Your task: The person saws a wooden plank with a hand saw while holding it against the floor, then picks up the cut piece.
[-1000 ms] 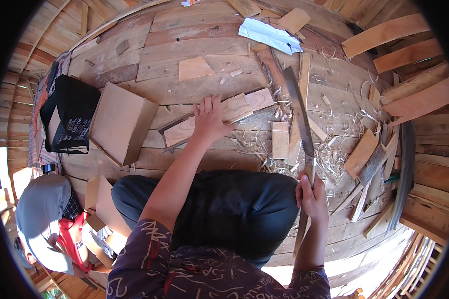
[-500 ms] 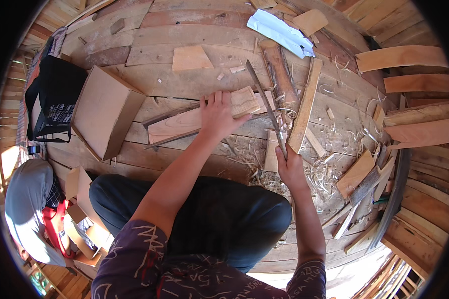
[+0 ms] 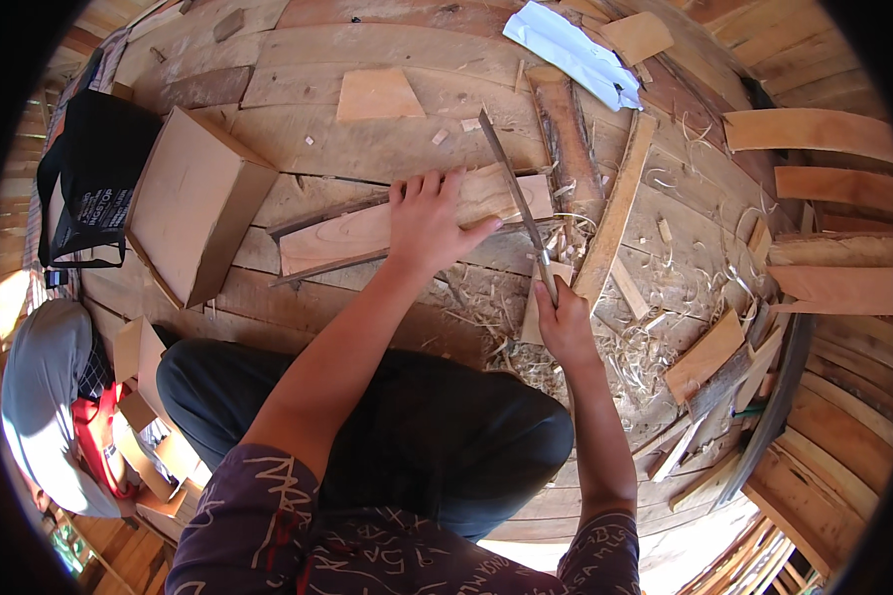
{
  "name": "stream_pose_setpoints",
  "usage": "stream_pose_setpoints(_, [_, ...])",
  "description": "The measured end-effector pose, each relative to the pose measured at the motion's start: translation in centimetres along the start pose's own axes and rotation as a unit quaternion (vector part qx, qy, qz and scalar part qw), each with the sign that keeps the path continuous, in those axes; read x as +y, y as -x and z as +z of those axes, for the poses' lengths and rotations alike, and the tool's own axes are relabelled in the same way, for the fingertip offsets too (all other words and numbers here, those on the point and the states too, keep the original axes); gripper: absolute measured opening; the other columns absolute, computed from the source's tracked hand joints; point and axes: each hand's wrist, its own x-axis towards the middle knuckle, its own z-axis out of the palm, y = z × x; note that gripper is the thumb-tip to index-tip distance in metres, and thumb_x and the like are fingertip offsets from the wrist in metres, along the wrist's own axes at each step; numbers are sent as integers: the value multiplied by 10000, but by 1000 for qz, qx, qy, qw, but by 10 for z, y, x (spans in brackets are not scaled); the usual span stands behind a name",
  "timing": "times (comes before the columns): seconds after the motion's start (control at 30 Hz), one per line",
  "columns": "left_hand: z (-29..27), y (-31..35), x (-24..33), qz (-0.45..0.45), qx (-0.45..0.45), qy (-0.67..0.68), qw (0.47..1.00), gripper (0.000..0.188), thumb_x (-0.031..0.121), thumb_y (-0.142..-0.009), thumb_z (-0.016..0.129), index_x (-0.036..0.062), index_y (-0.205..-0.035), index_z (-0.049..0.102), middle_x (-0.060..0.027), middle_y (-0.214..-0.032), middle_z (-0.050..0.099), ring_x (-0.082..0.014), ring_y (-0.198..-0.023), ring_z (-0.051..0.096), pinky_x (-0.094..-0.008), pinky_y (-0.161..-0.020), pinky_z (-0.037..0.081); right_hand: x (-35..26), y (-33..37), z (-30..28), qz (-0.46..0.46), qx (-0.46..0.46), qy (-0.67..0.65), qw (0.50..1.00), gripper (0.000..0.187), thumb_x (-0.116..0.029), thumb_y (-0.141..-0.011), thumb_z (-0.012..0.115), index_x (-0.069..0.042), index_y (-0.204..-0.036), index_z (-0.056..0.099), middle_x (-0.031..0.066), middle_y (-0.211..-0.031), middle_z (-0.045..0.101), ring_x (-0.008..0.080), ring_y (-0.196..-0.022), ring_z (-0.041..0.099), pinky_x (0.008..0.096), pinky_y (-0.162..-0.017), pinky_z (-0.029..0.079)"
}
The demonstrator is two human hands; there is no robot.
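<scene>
My left hand [image 3: 426, 220] presses down over a short, pale wooden block [image 3: 486, 194], fingers across its top and thumb along its near side. Beneath the block lies a longer light board [image 3: 332, 241] with dark edges, angled across the floor. My right hand [image 3: 565, 320] is closed round the handle of a long, narrow, dark blade like a machete [image 3: 514, 178], seen nearly edge-on. Its blade slants up and left past the block's right end; whether it touches the wood I cannot tell. A small flat wood piece [image 3: 534, 319] lies beside my right hand.
Curled shavings [image 3: 630, 362] litter the floor at right, among offcuts. A long strip of wood [image 3: 620, 208] and a bark-edged piece [image 3: 569, 139] lie beyond my right hand. At left stand a cardboard box [image 3: 193, 203] and a black bag [image 3: 94, 178]. White paper [image 3: 571, 55] lies far back.
My right hand has shifted slightly left and away from me, bringing the blade closer to the block's end. My left hand stays on the block. The whole view has shifted a little.
</scene>
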Motion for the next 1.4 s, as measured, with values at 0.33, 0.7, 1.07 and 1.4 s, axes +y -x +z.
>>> stream_pose_setpoints(0.33, [-1, 0, -3, 4, -12, 3, 1000, 770, 623, -722, 699, 84, -1257, 576, -119, -1053, 599, -313, -1041, 556, -496, -974, 351, -2, 4, 4, 12, -11, 24, 1000, 270, -234, -971, 549, 30, -918, 568, 293, -649, 576, 508, -679, 591, 537, -572, 459])
stream_pose_setpoints(0.7, [4, 2, -6, 9, 11, 0, 1000, 737, 599, -743, 694, 80, -1251, 569, -114, -1040, 589, -319, -1005, 547, -481, -946, 352, -11, -7, 1, 17, -14, 46, 999, 307, -287, -971, 549, 17, -969, 591, 303, -664, 586, 503, -674, 598, 541, -577, 462])
stream_pose_setpoints(1.07, [1, 1, -3, 17, 11, -11, 1000, 747, 606, -736, 697, 85, -1259, 578, -110, -1022, 589, -313, -981, 557, -482, -955, 352, -7, -7, 2, 14, -19, 47, 999, 309, -276, -976, 537, 27, -952, 590, 304, -685, 593, 505, -701, 600, 537, -590, 470])
stream_pose_setpoints(1.4, [3, -3, -4, -22, -24, -13, 999, 746, 610, -747, 689, 85, -1263, 565, -116, -1067, 603, -312, -1018, 565, -480, -974, 347, 0, 21, -9, 56, -39, 67, 995, 316, -281, -972, 550, 22, -887, 577, 283, -630, 574, 484, -630, 597, 521, -553, 452])
